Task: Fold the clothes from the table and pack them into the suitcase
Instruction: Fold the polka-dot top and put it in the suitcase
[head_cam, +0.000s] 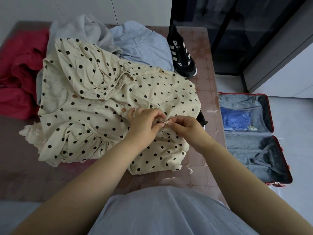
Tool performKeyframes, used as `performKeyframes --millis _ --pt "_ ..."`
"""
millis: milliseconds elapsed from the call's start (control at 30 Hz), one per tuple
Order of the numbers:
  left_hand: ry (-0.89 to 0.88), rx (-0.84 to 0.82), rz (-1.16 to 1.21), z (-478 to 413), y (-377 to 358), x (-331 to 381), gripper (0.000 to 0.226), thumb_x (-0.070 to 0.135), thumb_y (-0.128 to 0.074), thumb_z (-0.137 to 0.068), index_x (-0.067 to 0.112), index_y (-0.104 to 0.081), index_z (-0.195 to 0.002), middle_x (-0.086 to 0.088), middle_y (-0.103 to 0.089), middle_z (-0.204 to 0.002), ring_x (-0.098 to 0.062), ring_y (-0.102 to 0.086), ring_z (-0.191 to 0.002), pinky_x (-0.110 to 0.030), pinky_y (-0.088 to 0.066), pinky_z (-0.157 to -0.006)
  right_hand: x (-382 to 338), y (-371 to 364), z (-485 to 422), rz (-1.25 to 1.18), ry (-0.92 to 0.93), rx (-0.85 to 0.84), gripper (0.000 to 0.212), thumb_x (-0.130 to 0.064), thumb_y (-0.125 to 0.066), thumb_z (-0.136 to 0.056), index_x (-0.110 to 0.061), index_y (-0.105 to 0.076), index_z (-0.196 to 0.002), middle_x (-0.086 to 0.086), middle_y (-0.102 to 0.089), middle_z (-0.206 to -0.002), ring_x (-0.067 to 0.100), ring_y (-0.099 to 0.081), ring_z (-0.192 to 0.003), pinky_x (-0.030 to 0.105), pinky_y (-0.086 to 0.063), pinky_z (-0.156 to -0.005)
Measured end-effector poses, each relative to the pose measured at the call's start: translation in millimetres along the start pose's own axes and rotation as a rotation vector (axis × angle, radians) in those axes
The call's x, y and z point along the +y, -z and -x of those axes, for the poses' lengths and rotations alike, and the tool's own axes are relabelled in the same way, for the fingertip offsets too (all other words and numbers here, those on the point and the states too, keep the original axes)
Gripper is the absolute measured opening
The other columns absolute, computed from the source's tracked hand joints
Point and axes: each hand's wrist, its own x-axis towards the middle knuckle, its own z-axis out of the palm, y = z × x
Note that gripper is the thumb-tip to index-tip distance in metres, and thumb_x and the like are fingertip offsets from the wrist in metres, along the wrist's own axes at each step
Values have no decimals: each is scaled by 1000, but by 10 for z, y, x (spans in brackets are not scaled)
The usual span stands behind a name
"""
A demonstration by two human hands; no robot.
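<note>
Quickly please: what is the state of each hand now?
Left hand: closed, pinching the front edge of the polka-dot blouse.
Right hand: closed, pinching the same edge beside it.

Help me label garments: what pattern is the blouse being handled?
The blouse is cream with black polka dots, clearest in the head view.

1. Black sneaker [182, 51] with white stripes, lying at the far right of the counter [205, 99].
2. Dark glass-fronted cabinet [237, 31], standing beyond the counter's right corner.
3. Pale glossy floor [296, 124], stretching along the right side.
4. White panelled wall [67, 7], running behind the far edge.
</note>
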Motion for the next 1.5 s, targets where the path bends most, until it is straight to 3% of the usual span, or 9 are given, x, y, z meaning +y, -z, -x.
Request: performKeyframes --millis 233,433,567,700,833,1033,1200,1367,1500 --pt "-137 153 -79 133 -165 -129 14 39 -56 -79 30 -64 -87 12 -59 -89 -11 -39 -93 -23 -12 -79 40 5 -37 30 -49 123 12 -15 -62 -91 -12 -68 -82 -4 -66 -71 5 -56 -61 13 -43 -59" --pt "-146 123 -218 201 -314 -340 28 29 -78 -69 28 -65 -94 5 -62 -99 -16 -37 -99 -31 -20 -84 119 52 -112 506 76 315 13 -14 -63 -89 -17 -62 -101 -10 -62 -96 -1 -56 -75 7 -40 -67" --pt "-296 120 -286 421 -272 -504 19 37 -53 -80 28 -48 -97 6 -60 -97 -15 -41 -94 -30 -25 -82 246 105 79 763 276 410 14 -25 -65 -89 -16 -65 -100 -14 -55 -91 -2 -50 -59 21 -46 -56" --pt "-511 -100 -357 787 -301 -690 28 50 -45 -81 31 -57 -97 11 -64 -97 -11 -43 -96 -30 -26 -83 565 106 365 938 453 202 11 -34 -71 -78 -23 -69 -77 -15 -60 -76 0 -50 -62 24 -47 -53" --pt "-459 -302 -381 993 -275 -841 56 69 -40 -74 31 -60 -112 15 -64 -113 -6 -44 -109 -35 -25 -92 967 -17 505 1239 491 -109 36 -54 -58 -68 -32 -72 -93 -7 -66 -101 17 -63 -89 31 -52 -78" --pt "-358 -360 -456 1071 -172 -886 63 67 -37 -74 28 -48 -123 10 -62 -123 -8 -40 -121 -38 -5 -109 729 -52 475 1037 566 1 28 -34 -50 -84 -20 -74 -85 -2 -71 -95 19 -65 -84 31 -53 -79" --pt "-321 -252 -356 1091 -114 -789 47 39 -44 -80 22 -59 -120 5 -66 -117 -10 -55 -113 -30 -10 -112 145 6 698 852 542 -5 19 -18 -60 -84 -13 -71 -99 -10 -69 -88 6 -57 -85 0 -38 -74" --pt "-339 -324 -364 1277 -121 -806 45 19 -51 -62 25 -71 -102 11 -71 -101 -7 -66 -98 -22 -6 -111 244 -8 736 1244 116 -485 27 -14 -60 -87 -25 -70 -110 -9 -68 -109 10 -59 -100 23 -44 -88" --pt "-346 -247 -435 1457 -116 -854 64 13 -68 -64 21 -55 -127 1 -56 -130 -17 -46 -124 -33 -8 -113 507 -121 764 1202 85 -518 36 -8 -54 -86 -24 -67 -115 -9 -65 -117 11 -57 -108 19 -40 -86"
